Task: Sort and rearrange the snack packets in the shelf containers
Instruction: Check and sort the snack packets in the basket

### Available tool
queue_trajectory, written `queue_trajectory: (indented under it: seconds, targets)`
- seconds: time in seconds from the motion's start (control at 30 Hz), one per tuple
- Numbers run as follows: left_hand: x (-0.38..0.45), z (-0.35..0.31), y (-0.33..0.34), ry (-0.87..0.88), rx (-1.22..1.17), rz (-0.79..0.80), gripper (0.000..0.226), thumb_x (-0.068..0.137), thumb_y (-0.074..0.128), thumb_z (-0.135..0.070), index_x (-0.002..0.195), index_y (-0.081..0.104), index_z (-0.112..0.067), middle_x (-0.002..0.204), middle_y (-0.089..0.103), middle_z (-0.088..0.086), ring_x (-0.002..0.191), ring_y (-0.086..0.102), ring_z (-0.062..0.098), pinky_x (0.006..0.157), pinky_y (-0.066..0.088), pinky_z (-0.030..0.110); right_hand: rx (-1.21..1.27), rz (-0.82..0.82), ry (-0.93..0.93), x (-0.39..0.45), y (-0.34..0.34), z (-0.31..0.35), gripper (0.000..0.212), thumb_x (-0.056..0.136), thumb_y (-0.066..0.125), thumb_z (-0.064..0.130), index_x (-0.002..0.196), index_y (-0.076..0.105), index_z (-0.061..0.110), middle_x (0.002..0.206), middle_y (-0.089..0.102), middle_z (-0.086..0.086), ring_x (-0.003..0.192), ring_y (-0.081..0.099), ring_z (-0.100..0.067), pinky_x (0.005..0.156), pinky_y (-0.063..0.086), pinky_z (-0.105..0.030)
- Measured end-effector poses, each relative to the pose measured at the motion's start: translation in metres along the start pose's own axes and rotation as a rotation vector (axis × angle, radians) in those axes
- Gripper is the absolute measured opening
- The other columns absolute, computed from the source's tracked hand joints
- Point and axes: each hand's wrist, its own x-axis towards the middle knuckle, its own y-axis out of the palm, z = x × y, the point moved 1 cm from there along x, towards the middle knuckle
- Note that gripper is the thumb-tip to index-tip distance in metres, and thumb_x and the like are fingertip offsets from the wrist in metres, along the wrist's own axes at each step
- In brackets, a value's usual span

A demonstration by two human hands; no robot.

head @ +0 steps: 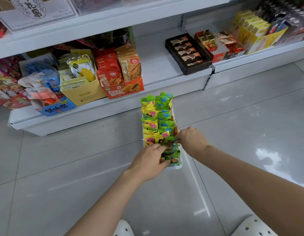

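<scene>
A long white container (178,166) stands on the tiled floor in front of the bottom shelf. It is packed with small green and yellow snack packets (162,114) standing in two rows. My left hand (150,160) reaches into the near end, its fingers curled among loose green packets (171,153) there. My right hand (190,139) sits at the container's right side and pinches a green packet (170,140) at its edge. The fingertips of both hands are partly hidden by the wrappers.
The bottom shelf (158,70) holds an orange display box (124,88), a yellow box (83,92), a blue box (54,108) and a dark chocolate tray (188,53). A bare gap lies on the shelf behind the container. White clogs (255,227) show at the bottom edge.
</scene>
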Motion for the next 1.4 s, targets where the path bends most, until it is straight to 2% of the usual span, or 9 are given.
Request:
queue_trajectory:
  seconds: [0.23, 0.33, 0.4, 0.53, 0.63, 0.73, 0.87, 1.0, 1.4]
  targets:
    - [0.003, 0.002, -0.005, 0.034, 0.060, 0.080, 0.046, 0.097, 0.053, -0.035, 0.140, 0.049, -0.020, 0.137, 0.053, 0.000, 0.126, 0.044, 0.019, 0.105, 0.037, 0.032, -0.032, 0.131, 0.105, 0.000, 0.005, 0.010, 0.030, 0.096, 0.053, 0.015, 0.125, 0.055, 0.016, 0.123, 0.059, -0.007, 0.112, 0.060, -0.027, 0.081, 0.047, -0.030]
    - [0.002, 0.006, -0.007, 0.064, 0.074, 0.070, 0.045, 0.098, 0.052, -0.033, 0.141, 0.049, -0.019, 0.137, 0.052, -0.001, 0.127, 0.040, 0.017, 0.108, 0.034, 0.029, 0.058, 0.139, 0.107, -0.002, 0.003, 0.003, 0.028, 0.097, 0.056, 0.029, 0.123, 0.059, 0.021, 0.119, 0.061, -0.004, 0.108, 0.062, -0.026, 0.079, 0.048, -0.031]
    - [-0.001, 0.011, -0.008, 0.099, 0.106, 0.008, 0.044, 0.097, 0.052, -0.034, 0.140, 0.050, -0.021, 0.137, 0.051, -0.002, 0.128, 0.036, 0.019, 0.109, 0.034, 0.035, 0.123, 0.070, 0.082, -0.005, -0.013, -0.005, 0.025, 0.095, 0.057, 0.038, 0.115, 0.066, 0.026, 0.112, 0.066, -0.002, 0.102, 0.063, -0.026, 0.074, 0.047, -0.030]
    - [-0.008, 0.017, -0.007, 0.083, 0.219, -0.081, 0.047, 0.094, 0.054, -0.041, 0.140, 0.046, -0.036, 0.150, 0.024, 0.003, 0.137, 0.019, 0.026, 0.114, 0.024, 0.042, 0.306, -0.198, -0.099, -0.007, -0.051, 0.005, 0.021, 0.093, 0.056, 0.018, 0.103, 0.075, 0.020, 0.101, 0.073, -0.002, 0.094, 0.066, -0.025, 0.074, 0.052, -0.033]
    - [-0.012, 0.024, -0.004, 0.064, 0.245, -0.079, 0.057, 0.090, 0.056, -0.042, 0.144, 0.038, -0.037, 0.147, 0.026, 0.003, 0.140, 0.017, 0.025, 0.117, 0.012, 0.045, 0.273, -0.150, -0.219, 0.004, -0.055, 0.027, 0.020, 0.095, 0.059, 0.021, 0.109, 0.073, 0.021, 0.111, 0.071, 0.001, 0.104, 0.063, -0.022, 0.081, 0.050, -0.033]
    - [-0.013, 0.034, -0.004, 0.091, 0.169, -0.110, 0.066, 0.089, 0.056, -0.046, 0.148, 0.031, -0.033, 0.140, 0.039, -0.002, 0.134, 0.032, 0.020, 0.114, 0.020, 0.039, 0.209, -0.085, -0.209, 0.013, -0.040, 0.038, 0.020, 0.092, 0.064, 0.027, 0.110, 0.072, 0.024, 0.115, 0.067, 0.001, 0.109, 0.060, -0.023, 0.083, 0.049, -0.034]
    - [-0.010, 0.047, -0.004, 0.018, 0.009, -0.181, 0.065, 0.088, 0.055, -0.056, 0.140, 0.045, -0.017, 0.132, 0.049, -0.002, 0.125, 0.044, 0.019, 0.107, 0.035, 0.033, 0.168, -0.111, -0.167, 0.014, -0.031, 0.044, 0.025, 0.089, 0.068, 0.034, 0.113, 0.069, 0.026, 0.119, 0.059, 0.000, 0.113, 0.056, -0.023, 0.084, 0.050, -0.035]
    - [-0.014, 0.050, 0.003, -0.036, -0.162, -0.183, 0.055, 0.092, 0.061, -0.043, 0.139, 0.051, -0.016, 0.131, 0.047, -0.005, 0.123, 0.047, 0.012, 0.103, 0.042, 0.030, 0.110, -0.101, -0.133, 0.017, -0.029, 0.045, 0.029, 0.088, 0.068, 0.036, 0.114, 0.067, 0.023, 0.120, 0.055, -0.002, 0.117, 0.051, -0.024, 0.087, 0.047, -0.035]
    - [-0.026, 0.045, 0.017, 0.027, -0.199, -0.271, 0.030, 0.093, 0.063, -0.024, 0.123, 0.065, -0.020, 0.124, 0.058, -0.008, 0.115, 0.052, 0.014, 0.098, 0.043, 0.025, -0.044, -0.154, -0.164, 0.013, -0.022, 0.054, 0.018, 0.091, 0.063, 0.028, 0.108, 0.068, 0.024, 0.120, 0.054, -0.002, 0.118, 0.045, -0.025, 0.094, 0.036, -0.035]
